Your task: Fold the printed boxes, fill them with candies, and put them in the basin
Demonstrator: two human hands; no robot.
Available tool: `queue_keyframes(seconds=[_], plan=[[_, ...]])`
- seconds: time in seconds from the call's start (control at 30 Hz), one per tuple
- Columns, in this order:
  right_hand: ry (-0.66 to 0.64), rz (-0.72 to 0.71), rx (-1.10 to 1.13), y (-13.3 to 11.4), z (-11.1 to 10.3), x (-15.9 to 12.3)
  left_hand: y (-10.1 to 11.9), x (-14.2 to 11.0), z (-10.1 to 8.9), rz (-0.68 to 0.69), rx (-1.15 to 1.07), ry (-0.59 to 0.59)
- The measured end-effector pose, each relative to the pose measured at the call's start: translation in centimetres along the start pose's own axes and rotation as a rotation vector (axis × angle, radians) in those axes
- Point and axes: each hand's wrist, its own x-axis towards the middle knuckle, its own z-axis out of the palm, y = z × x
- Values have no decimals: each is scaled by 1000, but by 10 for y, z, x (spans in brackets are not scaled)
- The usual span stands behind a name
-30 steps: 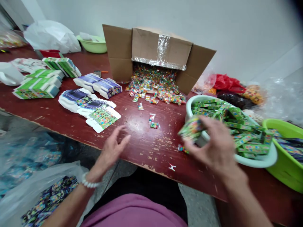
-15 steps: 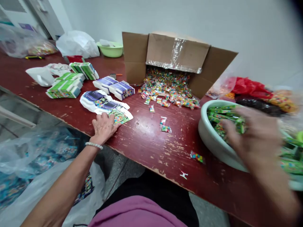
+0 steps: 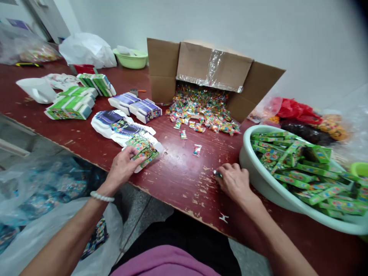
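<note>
My left hand (image 3: pixel 123 166) grips a flat green printed candy box (image 3: pixel 145 148) near the table's front edge, thumb on top. Beside it lies a pile of flat unfolded purple-and-white box blanks (image 3: pixel 110 120). My right hand (image 3: pixel 234 182) is low over the table, left of the basin, its fingers closed around a small candy packet (image 3: pixel 217 174); only one shiny end shows. A single candy packet (image 3: pixel 197 149) lies between my hands, and another packet (image 3: pixel 183 134) sits farther back. Loose candy packets (image 3: pixel 204 111) spill from the cardboard box (image 3: pixel 214 63).
A pale basin (image 3: pixel 245 161) full of green candy boxes (image 3: pixel 299 176) stands at the right. Stacked green blanks (image 3: pixel 71 103), purple blanks (image 3: pixel 136 105) and a white cup (image 3: pixel 37 90) are on the left. A white scrap (image 3: pixel 223 217) lies near the front edge; plastic bags (image 3: pixel 57 188) stand below.
My right hand has come from over the basin leftward down to the table and closed on a packet. My left hand has lifted the green box slightly off the pile. One loose packet has gone from the middle.
</note>
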Motion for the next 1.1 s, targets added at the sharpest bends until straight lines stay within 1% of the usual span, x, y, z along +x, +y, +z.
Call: queue_keyframes(seconds=[0.03,0.1,0.17,0.23,0.27,0.3,0.37,0.4,0.47,0.53,0.6,0.63,0.67,0.7,0.77,0.83,0.9,0.97,1.0,1.03,1.1], plan=[[16,18,10,5,-3,2,3,-6,2,-54,-170,-35],[66,24,124,5,-6,20,12,-20,5,-204,-444,-149],[92,31,274,-5,-2,51,24,-36,8,-351,-668,-328],[81,78,349,-18,7,82,33,-50,11,-459,-830,-469],[70,99,363,-25,11,95,36,-55,12,-490,-882,-508],[57,112,368,-31,16,104,37,-59,14,-504,-914,-523],[30,114,378,-39,23,110,36,-64,17,-489,-936,-501],[18,112,382,-43,25,108,35,-64,20,-470,-933,-474],[18,117,383,-51,23,93,31,-64,25,-431,-905,-403],[107,83,440,-65,15,71,29,-63,30,-409,-858,-344],[256,-44,595,-85,4,47,31,-66,35,-393,-811,-332],[307,-121,683,-96,-1,35,32,-70,37,-381,-796,-345],[324,-178,749,-106,-6,25,33,-75,39,-364,-786,-365],[321,-201,783,-115,-9,16,34,-80,41,-344,-777,-388],[282,-197,798,-127,-14,3,35,-93,44,-308,-754,-419],[226,-176,819,-130,-16,-4,34,-105,46,-287,-719,-434],[144,-173,887,-126,-18,-7,33,-113,45,-266,-671,-453],[58,-184,962,-121,-21,-10,33,-117,42,-232,-636,-517],[27,-201,988,-119,-23,-12,33,-117,39,-230,-636,-585],[8,-225,1005,-117,-25,-14,34,-117,36,-246,-650,-675],[2,-272,1014,-117,-30,-21,34,-115,30,-329,-700,-882]])
